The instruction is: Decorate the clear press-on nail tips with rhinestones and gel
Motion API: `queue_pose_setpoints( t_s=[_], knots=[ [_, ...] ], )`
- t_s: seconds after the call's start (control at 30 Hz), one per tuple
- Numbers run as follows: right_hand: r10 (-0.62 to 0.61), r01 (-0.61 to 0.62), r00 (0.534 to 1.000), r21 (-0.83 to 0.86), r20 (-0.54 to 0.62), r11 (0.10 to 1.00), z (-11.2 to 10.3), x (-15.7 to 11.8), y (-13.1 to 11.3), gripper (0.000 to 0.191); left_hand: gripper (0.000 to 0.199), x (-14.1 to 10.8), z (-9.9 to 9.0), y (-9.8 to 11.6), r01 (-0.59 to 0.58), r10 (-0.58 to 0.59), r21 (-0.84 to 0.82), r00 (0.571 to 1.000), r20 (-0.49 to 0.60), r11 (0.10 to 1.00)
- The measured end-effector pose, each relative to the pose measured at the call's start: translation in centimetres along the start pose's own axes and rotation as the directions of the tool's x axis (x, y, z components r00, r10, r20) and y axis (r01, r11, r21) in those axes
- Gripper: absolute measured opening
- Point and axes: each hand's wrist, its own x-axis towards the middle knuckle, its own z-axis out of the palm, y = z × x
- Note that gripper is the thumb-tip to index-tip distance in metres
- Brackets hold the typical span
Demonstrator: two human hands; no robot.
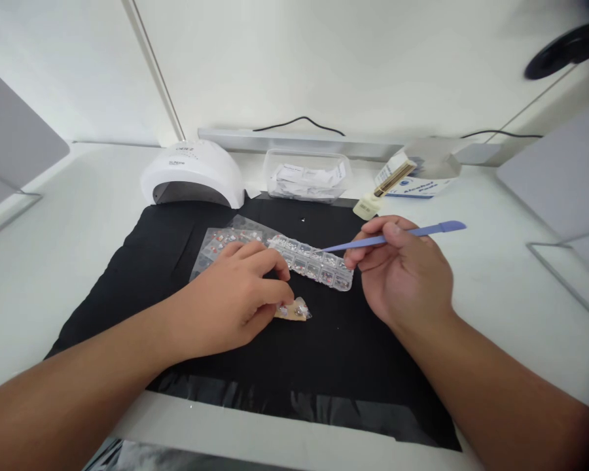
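Spreads bare forearms [103, 356] over black cloth [294, 366], likely laid dark to show up tiny pieces. Curls left hand [235, 288] at tan strip [299, 311] lying on cloth, studded with shiny rounded bits; cannot tell whether pinching or merely steadying. Grips lilac tool [429, 229] in right hand [407, 281], pen-like, probably for fine control: slender, tapered toward clear compartment case [319, 265] of sparkling pieces. Has white lamp [191, 173] farther back, probably for working room.

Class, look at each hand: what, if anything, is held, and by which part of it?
The right hand holds the purple tool near its middle. The left hand is at the tan piece; whether it grips it cannot be told.
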Motion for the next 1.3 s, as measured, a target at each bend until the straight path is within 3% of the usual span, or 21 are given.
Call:
queue_pose_setpoints(
  t_s=[0.5,0.7,0.87,1.3],
  knots=[
    [0.008,-0.008,1.000,0.046,-0.008,0.999,0.44,-0.08,-0.04,0.013,0.031,0.15,-0.03,0.03,0.017,-0.016,-0.026,1.000,0.022,1.000],
    [-0.008,0.011,0.991,-0.016,0.137,1.000,0.03,-0.57,-0.36,0.014,0.031,-0.03,0.04,-0.05,0.015,-0.015,-0.027,1.000,0.019,1.000],
    [0.025,-0.032,0.971,0.026,0.239,0.999,-0.36,-0.65,-0.37,0.014,0.031,-0.09,0.04,-0.02,0.021,-0.020,-0.035,0.999,0.026,0.999],
    [0.108,-0.118,0.942,0.010,0.319,0.993,-0.30,-0.63,-0.44,0.015,0.031,-0.18,0.12,0.05,0.021,-0.020,-0.036,1.000,0.015,0.999]
  ],
)
